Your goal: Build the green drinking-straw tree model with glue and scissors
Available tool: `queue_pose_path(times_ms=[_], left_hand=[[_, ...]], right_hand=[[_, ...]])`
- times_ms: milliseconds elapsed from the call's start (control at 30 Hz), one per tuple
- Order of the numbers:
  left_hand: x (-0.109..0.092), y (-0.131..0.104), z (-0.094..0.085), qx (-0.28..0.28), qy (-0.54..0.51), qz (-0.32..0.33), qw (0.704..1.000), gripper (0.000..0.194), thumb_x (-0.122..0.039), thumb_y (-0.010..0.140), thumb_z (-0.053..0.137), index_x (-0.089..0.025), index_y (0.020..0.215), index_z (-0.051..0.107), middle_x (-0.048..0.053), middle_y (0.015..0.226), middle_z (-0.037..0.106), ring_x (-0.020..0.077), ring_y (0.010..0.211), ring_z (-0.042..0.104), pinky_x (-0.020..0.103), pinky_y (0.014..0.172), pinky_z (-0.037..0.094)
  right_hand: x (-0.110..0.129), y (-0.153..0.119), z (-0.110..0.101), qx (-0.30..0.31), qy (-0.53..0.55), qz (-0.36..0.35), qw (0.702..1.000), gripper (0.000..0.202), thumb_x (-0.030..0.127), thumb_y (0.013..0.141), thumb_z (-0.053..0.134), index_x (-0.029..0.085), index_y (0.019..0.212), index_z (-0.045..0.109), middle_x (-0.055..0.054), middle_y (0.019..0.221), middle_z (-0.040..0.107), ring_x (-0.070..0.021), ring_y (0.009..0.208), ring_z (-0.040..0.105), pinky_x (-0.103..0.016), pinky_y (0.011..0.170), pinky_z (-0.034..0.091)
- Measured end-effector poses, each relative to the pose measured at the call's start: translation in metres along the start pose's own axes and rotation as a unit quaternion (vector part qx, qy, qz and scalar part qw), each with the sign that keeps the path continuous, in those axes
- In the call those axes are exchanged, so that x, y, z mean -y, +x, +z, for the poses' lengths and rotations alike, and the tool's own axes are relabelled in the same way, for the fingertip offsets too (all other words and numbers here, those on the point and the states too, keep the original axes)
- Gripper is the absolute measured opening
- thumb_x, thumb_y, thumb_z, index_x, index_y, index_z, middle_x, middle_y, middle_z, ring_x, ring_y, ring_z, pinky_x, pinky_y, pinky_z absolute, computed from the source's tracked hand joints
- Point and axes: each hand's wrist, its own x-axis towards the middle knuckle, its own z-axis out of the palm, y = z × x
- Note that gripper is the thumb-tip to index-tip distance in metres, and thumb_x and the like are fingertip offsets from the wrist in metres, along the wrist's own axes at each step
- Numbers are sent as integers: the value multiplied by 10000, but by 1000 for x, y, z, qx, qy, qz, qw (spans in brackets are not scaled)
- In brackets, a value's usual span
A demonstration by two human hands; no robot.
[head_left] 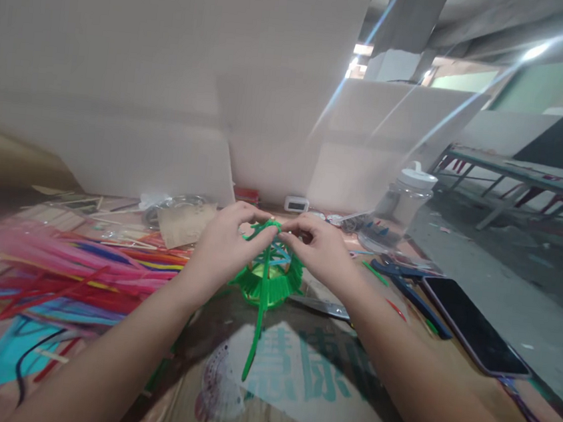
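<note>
At the middle of the table stands a small craft piece with a green fringed base (258, 290) and blue strands in its open upper part. A fuzzy green pipe cleaner (260, 316) runs from its top, one long end hanging down in front. My left hand (228, 240) pinches the green pipe cleaner at the top from the left. From the right, my right hand (325, 250) closes thumb and fingers on the same spot, its fingertips almost touching those of the left. Exactly how the strands cross between the fingertips is hidden. Scissors (324, 307) lie just behind my right forearm.
Bundled coloured pipe cleaners (85, 261) cover the left side. Pliers (411, 292) and a phone (475, 325) with a cord lie at right. A lidded clear bottle (403, 204) and a small digital clock (296, 204) stand before white boards (174, 79).
</note>
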Motion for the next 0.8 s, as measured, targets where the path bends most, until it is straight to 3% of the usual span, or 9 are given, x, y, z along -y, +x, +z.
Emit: queue_pose_path(times_ms=[233,400,800], left_hand=[[0,1,1,-7,4,9,1000,204,-334,850,624,-180,931,731,42,931,685,206,932,627,335,839,464],[-1,1,-7,17,-20,0,1000,292,-412,880,583,-189,997,731,48,985,694,214,978,626,351,894,458],[-1,2,-7,-6,7,23,1000,175,-326,848,603,-200,892,715,31,933,703,212,937,640,342,894,476]], right_hand=[[-3,1,1,-3,3,-8,1000,100,140,839,667,158,871,760,16,692,552,-113,647,470,-254,641,355],[-2,1,1,-4,0,-6,1000,71,155,841,672,163,821,740,17,696,557,-114,652,472,-254,651,359],[0,-1,1,-3,1,-14,1000,90,145,840,651,186,815,727,19,700,566,-122,661,488,-256,653,366]])
